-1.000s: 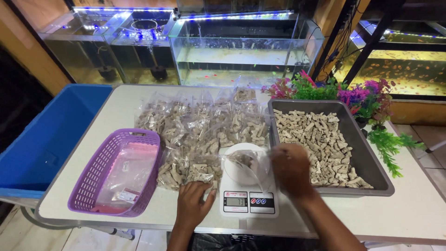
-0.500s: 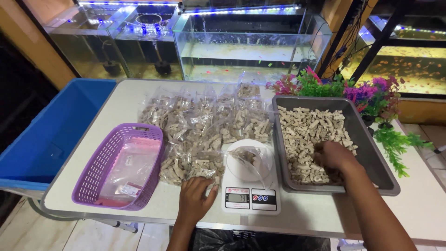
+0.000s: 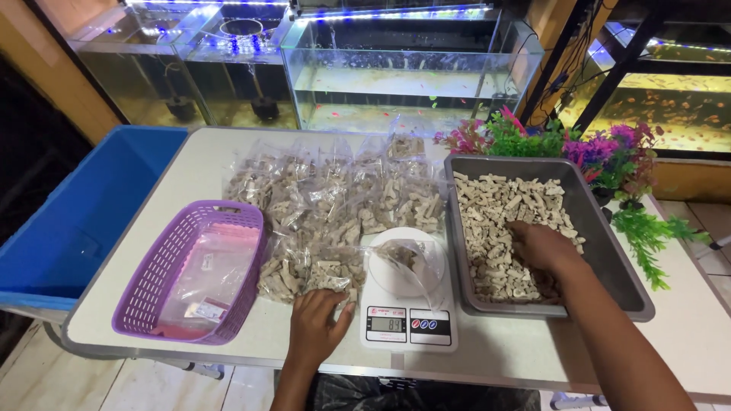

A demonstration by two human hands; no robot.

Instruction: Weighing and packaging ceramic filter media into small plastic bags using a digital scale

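1. A small white kitchen scale with a round plate [image 3: 407,304] sits near the front edge of the white tabletop [image 3: 190,160]. Everything else is told from this scale.
2. On the scale's round plate lies an open clear plastic bag with a few pale stony bits inside [image 3: 407,259].
3. Just to the right of the scale is a big grey plastic tray [image 3: 609,251] full of short, pale, bone-like stone pieces [image 3: 495,205].
4. The right hand [image 3: 537,247] is down in that tray, on top of the pieces. Its fingers are curled down into the pile, so I cannot tell if they are pinching any.
5. Just to the left of the scale, the left hand [image 3: 316,323] rests flat on the tabletop. Its fingers are spread a little and touch the nearest filled clear bag of the same pale pieces [image 3: 312,274].
6. Behind the scale, and to its left, many more filled clear bags [image 3: 335,190] lie in a heap.
7. Further left of the scale stands a purple plastic basket with holes [image 3: 152,281], holding flat empty clear bags.
8. Far left of the scale, past the tabletop's edge, is a big blue plastic tub [image 3: 84,221].
9. Behind the tray, to the back right of the scale, are green, pink and purple plastic plants [image 3: 563,148].
10. Far behind the scale stand glass fish tanks with blue lights [image 3: 403,68].
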